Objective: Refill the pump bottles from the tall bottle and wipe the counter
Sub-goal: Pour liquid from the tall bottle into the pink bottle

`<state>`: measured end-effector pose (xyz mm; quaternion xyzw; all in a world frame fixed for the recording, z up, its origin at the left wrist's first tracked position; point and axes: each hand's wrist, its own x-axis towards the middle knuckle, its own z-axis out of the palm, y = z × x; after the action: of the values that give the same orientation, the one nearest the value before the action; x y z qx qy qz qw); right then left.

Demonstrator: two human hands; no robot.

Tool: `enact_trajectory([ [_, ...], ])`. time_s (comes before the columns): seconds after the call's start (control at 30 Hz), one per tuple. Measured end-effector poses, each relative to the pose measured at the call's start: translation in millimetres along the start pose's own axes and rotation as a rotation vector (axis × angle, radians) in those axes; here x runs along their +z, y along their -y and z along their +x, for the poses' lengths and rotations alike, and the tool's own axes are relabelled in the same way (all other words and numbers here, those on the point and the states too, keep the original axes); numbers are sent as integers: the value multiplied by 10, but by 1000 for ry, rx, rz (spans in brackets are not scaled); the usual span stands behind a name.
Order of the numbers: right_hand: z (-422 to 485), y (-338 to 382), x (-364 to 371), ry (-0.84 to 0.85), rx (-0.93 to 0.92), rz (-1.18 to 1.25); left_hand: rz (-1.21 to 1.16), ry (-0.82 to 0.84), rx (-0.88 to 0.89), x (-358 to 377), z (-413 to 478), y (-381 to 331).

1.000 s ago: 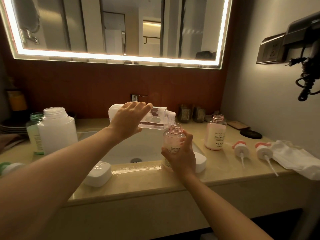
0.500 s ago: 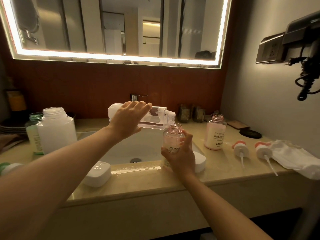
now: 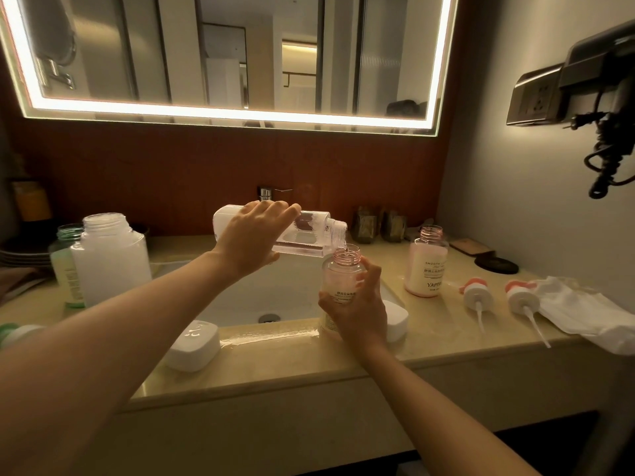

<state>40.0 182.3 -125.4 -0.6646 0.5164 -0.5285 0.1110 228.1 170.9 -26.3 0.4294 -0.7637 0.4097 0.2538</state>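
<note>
Left hand grips the tall clear bottle from above, fingers curled over its body. The bottle lies near horizontal above the sink basin, open neck pointing right and dipping just over the mouth of a pink-tinted pump bottle. Right hand is wrapped round the lower half of that pump bottle, thumb on the near side, holding it upright at the basin's right near corner, on the counter. Against the frames from a second and half a second back: almost no change. Both hands keep the same hold and place, the tall bottle's tilt reads the same, and its neck stays over the same mouth. Whether the fill level has risen cannot be told. Nothing else on the counter has shifted. A second pump bottle, open-necked and full of pale pink liquid, stands to the right, apart from the hands. Two pump heads lie further right with dip tubes pointing toward the near edge. The right one is just beside a crumpled white cloth. Left of the basin stands a large white open jar, with a green-tinted bottle just behind it. A white soap box sits on the near rim.
</note>
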Motion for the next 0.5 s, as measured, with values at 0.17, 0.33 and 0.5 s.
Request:
enact_trajectory([
  [0.17, -4, 13, -5, -1, 0, 4, 1, 2, 1, 6, -3, 2],
  [0.33, -6, 17, -9, -4, 4, -1, -3, 5, 2, 4, 1, 5],
  [0.5, -8, 23, -20, 2, 13, 7, 4, 22, -7, 0, 6, 6],
])
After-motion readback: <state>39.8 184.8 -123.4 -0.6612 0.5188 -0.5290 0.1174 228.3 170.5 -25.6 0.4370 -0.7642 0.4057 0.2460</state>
